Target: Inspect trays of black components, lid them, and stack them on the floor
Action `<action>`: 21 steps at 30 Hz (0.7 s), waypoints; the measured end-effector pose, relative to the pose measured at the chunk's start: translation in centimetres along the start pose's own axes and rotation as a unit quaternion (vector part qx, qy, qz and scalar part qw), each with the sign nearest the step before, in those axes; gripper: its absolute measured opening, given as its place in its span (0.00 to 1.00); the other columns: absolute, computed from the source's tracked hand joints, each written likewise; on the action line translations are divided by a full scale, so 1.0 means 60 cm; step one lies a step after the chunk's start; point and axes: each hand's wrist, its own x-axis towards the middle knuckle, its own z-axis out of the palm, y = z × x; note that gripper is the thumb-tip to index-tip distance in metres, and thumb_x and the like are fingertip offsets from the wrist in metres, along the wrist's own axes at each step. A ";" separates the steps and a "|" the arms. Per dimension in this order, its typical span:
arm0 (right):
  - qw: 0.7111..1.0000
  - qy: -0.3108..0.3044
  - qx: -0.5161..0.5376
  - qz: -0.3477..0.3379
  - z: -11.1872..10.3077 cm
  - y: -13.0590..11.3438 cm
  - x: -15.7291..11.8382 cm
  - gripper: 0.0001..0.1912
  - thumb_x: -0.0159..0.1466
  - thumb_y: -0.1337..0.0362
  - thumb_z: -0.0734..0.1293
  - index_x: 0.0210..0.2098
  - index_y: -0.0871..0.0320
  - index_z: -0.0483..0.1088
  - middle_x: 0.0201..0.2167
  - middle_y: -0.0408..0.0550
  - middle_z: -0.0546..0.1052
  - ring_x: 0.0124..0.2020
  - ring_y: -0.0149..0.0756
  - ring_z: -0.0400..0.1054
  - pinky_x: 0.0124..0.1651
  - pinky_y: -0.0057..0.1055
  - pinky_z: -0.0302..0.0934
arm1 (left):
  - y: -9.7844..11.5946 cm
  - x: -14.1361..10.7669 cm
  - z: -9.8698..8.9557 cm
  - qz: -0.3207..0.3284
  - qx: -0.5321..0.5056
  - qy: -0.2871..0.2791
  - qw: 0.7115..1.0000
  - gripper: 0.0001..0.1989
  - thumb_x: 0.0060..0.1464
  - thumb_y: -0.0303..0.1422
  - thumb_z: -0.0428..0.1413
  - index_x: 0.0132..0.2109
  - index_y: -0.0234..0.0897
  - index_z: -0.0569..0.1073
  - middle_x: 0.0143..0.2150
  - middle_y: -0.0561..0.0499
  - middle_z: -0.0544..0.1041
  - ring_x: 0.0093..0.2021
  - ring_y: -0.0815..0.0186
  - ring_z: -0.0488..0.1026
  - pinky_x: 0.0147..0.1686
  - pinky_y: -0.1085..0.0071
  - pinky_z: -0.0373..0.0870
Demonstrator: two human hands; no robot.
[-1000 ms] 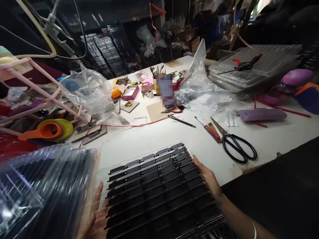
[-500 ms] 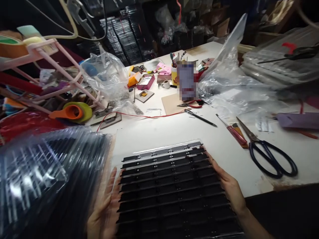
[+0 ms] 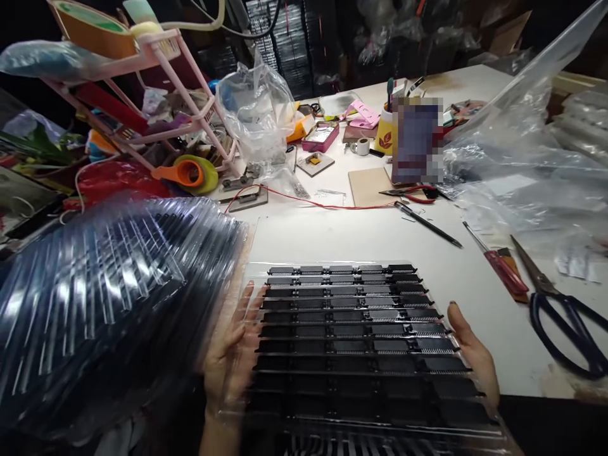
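A clear plastic tray (image 3: pixel 361 311) with rows of black, comb-toothed parts lies tilted between my hands, low in the middle of the view. My left hand (image 3: pixel 232 354) grips its left edge, with fingers showing through the clear plastic. At the opposite edge, my right hand (image 3: pixel 475 354) holds on with the thumb along the side; its other fingers are hidden under the tray. Close by my left hand rises a fanned stack of similar clear trays (image 3: pixel 118 285) with dark contents.
Scissors (image 3: pixel 560 304) and a red screwdriver (image 3: pixel 498 263) lie on the white table (image 3: pixel 304 237) to the right. Beyond are a black pen (image 3: pixel 427 225), red-handled pliers (image 3: pixel 413 193) and clear plastic bags (image 3: pixel 513 171). A pink rack (image 3: pixel 190 101) stands at the left.
The view has swung left, so the table things appear farther right. The tray between my hands now shows its rows of toothed parts more clearly. Both hands still hold it.
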 end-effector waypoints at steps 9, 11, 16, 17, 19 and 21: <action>0.987 0.020 0.156 0.024 -0.019 0.023 0.002 0.08 0.56 0.61 0.72 0.35 0.41 0.78 0.31 0.33 0.81 0.40 0.36 0.76 0.48 0.28 0.70 | 0.000 -0.001 -0.006 0.001 -0.059 -0.026 0.998 0.28 0.61 0.29 0.42 0.68 0.44 0.51 0.69 0.52 0.55 0.67 0.62 0.52 0.63 0.64 0.52; 0.973 -0.050 0.206 0.088 -0.011 0.014 -0.001 0.08 0.61 0.57 0.68 0.38 0.47 0.78 0.31 0.38 0.82 0.40 0.36 0.76 0.49 0.31 0.69 | -0.001 -0.001 -0.010 -0.002 -0.103 -0.070 0.992 0.30 0.62 0.28 0.40 0.69 0.44 0.45 0.69 0.52 0.55 0.66 0.65 0.53 0.63 0.65 0.52; 0.936 -0.115 0.290 0.163 0.007 -0.005 -0.007 0.14 0.66 0.55 0.62 0.41 0.53 0.77 0.27 0.41 0.81 0.36 0.35 0.77 0.45 0.32 0.70 | 0.001 0.002 -0.019 -0.023 -0.183 -0.121 0.975 0.29 0.63 0.27 0.36 0.69 0.43 0.39 0.67 0.48 0.58 0.61 0.66 0.63 0.59 0.70 0.60; 0.931 -0.112 0.309 0.160 0.008 -0.005 -0.007 0.12 0.66 0.56 0.63 0.39 0.51 0.78 0.26 0.39 0.81 0.34 0.33 0.76 0.44 0.29 0.70 | 0.001 0.002 -0.019 -0.023 -0.192 -0.124 0.973 0.29 0.64 0.27 0.36 0.69 0.43 0.39 0.66 0.47 0.58 0.59 0.66 0.65 0.57 0.71 0.62; 0.921 -0.103 0.343 0.150 0.009 -0.003 -0.006 0.10 0.65 0.59 0.64 0.35 0.49 0.78 0.26 0.36 0.81 0.33 0.29 0.76 0.41 0.23 0.70 | 0.000 0.002 -0.018 -0.024 -0.207 -0.135 0.969 0.29 0.64 0.27 0.35 0.69 0.43 0.38 0.67 0.46 0.58 0.55 0.67 0.70 0.53 0.73 0.66; 0.910 -0.101 0.371 0.152 0.009 0.000 -0.004 0.10 0.66 0.61 0.64 0.34 0.50 0.78 0.29 0.36 0.81 0.34 0.28 0.76 0.42 0.22 0.69 | -0.001 0.002 -0.016 -0.026 -0.223 -0.150 0.963 0.28 0.64 0.28 0.34 0.69 0.43 0.38 0.67 0.45 0.57 0.52 0.68 0.73 0.51 0.75 0.68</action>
